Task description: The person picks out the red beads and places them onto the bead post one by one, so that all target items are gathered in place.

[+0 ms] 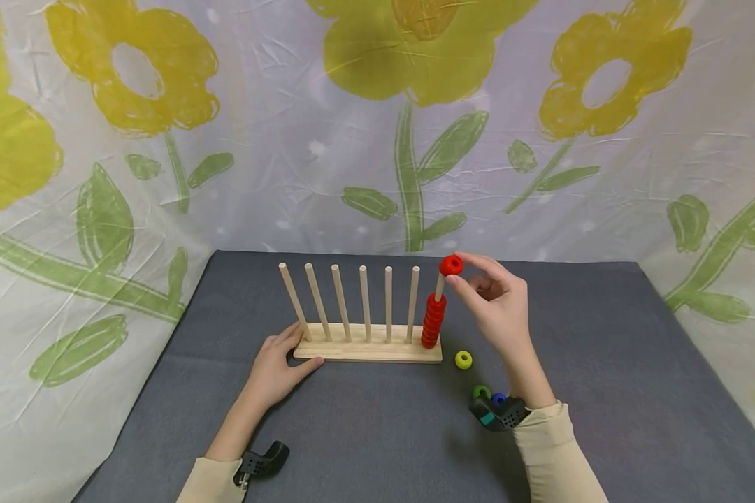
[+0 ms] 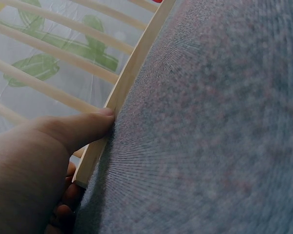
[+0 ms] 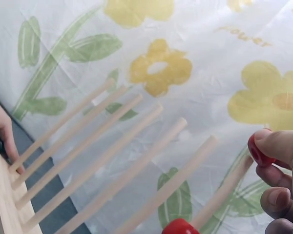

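A wooden peg stand [image 1: 369, 353] with a row of upright pegs stands on the table. My left hand [image 1: 275, 369] grips the left end of its base, the thumb [image 2: 90, 124] along the front edge and the other fingers behind, partly hidden. Between thumb and forefinger, my right hand [image 1: 498, 299] pinches a red bead [image 1: 451, 265] at the tip of the rightmost peg. In the right wrist view the held red bead [image 3: 260, 147] sits right at the peg's top. Below it, several red beads [image 1: 433, 321] are stacked on that same peg. The other pegs are bare.
A yellow bead [image 1: 463, 360] lies on the dark grey tabletop [image 1: 365, 433] just right of the stand. Nearer the right wrist are a green bead [image 1: 481, 392] and a blue bead [image 1: 498, 399], partly covered by the wrist camera [image 1: 500, 413]. A flowered curtain [image 1: 277, 181] hangs behind the table.
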`<action>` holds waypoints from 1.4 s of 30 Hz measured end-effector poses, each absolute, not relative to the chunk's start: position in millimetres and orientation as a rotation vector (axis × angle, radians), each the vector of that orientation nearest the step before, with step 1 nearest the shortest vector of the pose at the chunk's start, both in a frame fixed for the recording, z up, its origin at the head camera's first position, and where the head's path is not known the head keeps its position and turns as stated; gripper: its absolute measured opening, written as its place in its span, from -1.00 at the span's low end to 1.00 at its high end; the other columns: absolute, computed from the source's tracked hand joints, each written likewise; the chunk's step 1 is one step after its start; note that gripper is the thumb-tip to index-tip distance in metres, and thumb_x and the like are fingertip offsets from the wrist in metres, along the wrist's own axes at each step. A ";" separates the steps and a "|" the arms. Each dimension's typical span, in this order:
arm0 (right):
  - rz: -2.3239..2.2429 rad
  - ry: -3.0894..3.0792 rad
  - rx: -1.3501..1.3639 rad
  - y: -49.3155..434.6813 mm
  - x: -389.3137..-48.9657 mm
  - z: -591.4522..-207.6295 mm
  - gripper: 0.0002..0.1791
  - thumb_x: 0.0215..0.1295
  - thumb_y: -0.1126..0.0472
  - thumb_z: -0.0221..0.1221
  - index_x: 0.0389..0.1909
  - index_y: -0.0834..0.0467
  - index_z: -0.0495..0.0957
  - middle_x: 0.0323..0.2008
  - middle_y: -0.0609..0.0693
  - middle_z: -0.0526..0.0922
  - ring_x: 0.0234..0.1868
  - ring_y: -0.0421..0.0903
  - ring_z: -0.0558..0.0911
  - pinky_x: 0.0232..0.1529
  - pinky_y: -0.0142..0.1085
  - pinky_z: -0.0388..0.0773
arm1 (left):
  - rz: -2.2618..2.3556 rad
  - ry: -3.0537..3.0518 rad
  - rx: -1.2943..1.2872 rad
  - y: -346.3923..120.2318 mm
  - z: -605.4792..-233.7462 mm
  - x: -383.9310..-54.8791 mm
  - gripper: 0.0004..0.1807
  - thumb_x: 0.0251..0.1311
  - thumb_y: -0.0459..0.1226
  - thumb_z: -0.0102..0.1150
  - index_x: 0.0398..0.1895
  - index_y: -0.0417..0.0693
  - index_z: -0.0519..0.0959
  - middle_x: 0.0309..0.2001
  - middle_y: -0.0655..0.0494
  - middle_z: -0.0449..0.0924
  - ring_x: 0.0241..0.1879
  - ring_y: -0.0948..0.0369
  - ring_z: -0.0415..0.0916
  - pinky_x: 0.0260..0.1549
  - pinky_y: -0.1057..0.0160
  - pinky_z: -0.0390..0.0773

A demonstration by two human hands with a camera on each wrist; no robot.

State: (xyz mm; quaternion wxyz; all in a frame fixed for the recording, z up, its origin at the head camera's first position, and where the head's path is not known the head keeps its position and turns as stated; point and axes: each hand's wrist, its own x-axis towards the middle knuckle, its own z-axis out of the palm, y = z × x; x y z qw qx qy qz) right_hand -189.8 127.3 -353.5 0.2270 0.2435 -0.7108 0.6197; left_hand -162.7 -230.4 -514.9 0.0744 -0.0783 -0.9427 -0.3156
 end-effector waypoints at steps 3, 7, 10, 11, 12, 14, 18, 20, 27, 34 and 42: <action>1.720 -1.958 0.667 124.5 -190.5 -352.6 -0.63 0.19 0.61 0.32 0.06 0.46 0.64 -0.31 0.13 0.59 -0.66 -0.16 0.33 -0.62 -0.32 0.20 | -0.950 -2.825 -0.239 -229.9 -514.8 -162.5 -0.12 0.21 0.02 0.44 0.44 -0.34 0.36 0.45 -0.27 0.26 0.26 -0.24 0.31 0.14 -0.27 0.35; 1.720 -1.962 0.665 122.9 -189.8 -352.4 -0.63 0.20 0.61 0.32 0.06 0.46 0.64 -0.27 0.16 0.61 -0.66 -0.16 0.33 -0.62 -0.32 0.21 | -0.951 -2.816 -0.242 -229.8 -515.1 -162.1 -0.12 0.20 0.02 0.45 0.42 -0.35 0.38 0.44 -0.28 0.27 0.25 -0.24 0.31 0.13 -0.28 0.35; 1.717 -1.963 0.660 123.0 -189.3 -352.8 -0.62 0.18 0.62 0.32 0.05 0.46 0.64 -0.31 0.17 0.58 -0.66 -0.17 0.33 -0.63 -0.32 0.20 | -0.949 -2.815 -0.239 -230.4 -515.9 -162.5 -0.12 0.19 0.01 0.46 0.43 -0.34 0.38 0.44 -0.28 0.27 0.23 -0.23 0.32 0.13 -0.27 0.36; 1.714 -1.966 0.657 123.0 -189.2 -352.9 -0.62 0.18 0.62 0.32 0.05 0.47 0.63 -0.32 0.16 0.57 -0.66 -0.17 0.33 -0.63 -0.32 0.20 | -0.947 -2.817 -0.241 -230.7 -516.2 -162.6 -0.12 0.19 0.01 0.46 0.43 -0.34 0.38 0.44 -0.27 0.27 0.23 -0.22 0.33 0.12 -0.27 0.36; 1.712 -1.968 0.654 123.0 -189.2 -353.0 -0.62 0.18 0.62 0.32 0.05 0.47 0.63 -0.32 0.17 0.56 -0.65 -0.17 0.33 -0.63 -0.33 0.19 | -0.946 -2.818 -0.239 -231.0 -516.6 -162.8 -0.12 0.18 0.01 0.46 0.43 -0.33 0.38 0.45 -0.27 0.27 0.22 -0.22 0.33 0.12 -0.26 0.37; 1.713 -1.974 0.648 123.4 -188.9 -353.4 -0.62 0.18 0.62 0.32 0.05 0.47 0.63 -0.31 0.17 0.57 -0.65 -0.18 0.33 -0.63 -0.33 0.19 | -0.947 -2.820 -0.240 -231.1 -517.0 -163.1 -0.12 0.18 0.01 0.46 0.43 -0.32 0.38 0.45 -0.26 0.27 0.22 -0.21 0.33 0.13 -0.25 0.36; 1.702 -1.988 0.658 123.0 -188.9 -354.8 -0.62 0.19 0.61 0.32 0.06 0.46 0.64 -0.24 0.19 0.59 -0.64 -0.17 0.34 -0.62 -0.34 0.21 | -0.946 -2.819 -0.248 -231.3 -517.1 -163.2 -0.11 0.18 0.01 0.46 0.43 -0.34 0.38 0.45 -0.27 0.26 0.23 -0.23 0.33 0.13 -0.26 0.36; 1.689 -1.996 0.669 122.2 -188.9 -355.5 -0.62 0.19 0.61 0.32 0.06 0.46 0.64 -0.22 0.21 0.59 -0.65 -0.17 0.35 -0.63 -0.34 0.22 | -0.948 -2.818 -0.252 -231.3 -516.9 -163.3 -0.11 0.18 0.01 0.47 0.43 -0.34 0.38 0.45 -0.27 0.26 0.22 -0.23 0.33 0.13 -0.26 0.36; 1.640 -2.029 0.675 120.8 -188.6 -356.7 -0.62 0.19 0.58 0.34 0.05 0.44 0.65 -0.21 0.20 0.61 -0.67 -0.16 0.32 -0.63 -0.33 0.22 | -0.950 -2.817 -0.252 -231.3 -517.7 -164.1 -0.12 0.17 0.00 0.47 0.42 -0.33 0.39 0.45 -0.26 0.27 0.21 -0.20 0.34 0.11 -0.24 0.38; 1.588 -2.075 0.673 121.9 -188.4 -356.1 -0.63 0.18 0.56 0.37 0.03 0.42 0.67 -0.17 0.18 0.66 -0.68 -0.08 0.32 -0.65 -0.34 0.23 | -0.947 -2.821 -0.250 -231.1 -516.7 -164.5 -0.12 0.18 0.00 0.47 0.42 -0.35 0.39 0.45 -0.26 0.27 0.21 -0.21 0.33 0.12 -0.25 0.37; 1.588 -2.114 0.668 123.8 -187.5 -355.7 -0.63 0.18 0.54 0.38 0.04 0.39 0.68 -0.16 0.15 0.66 -0.67 -0.07 0.33 -0.66 -0.32 0.22 | -0.949 -2.817 -0.248 -231.1 -518.1 -163.9 -0.14 0.18 -0.02 0.47 0.41 -0.36 0.40 0.45 -0.27 0.27 0.23 -0.22 0.32 0.13 -0.26 0.36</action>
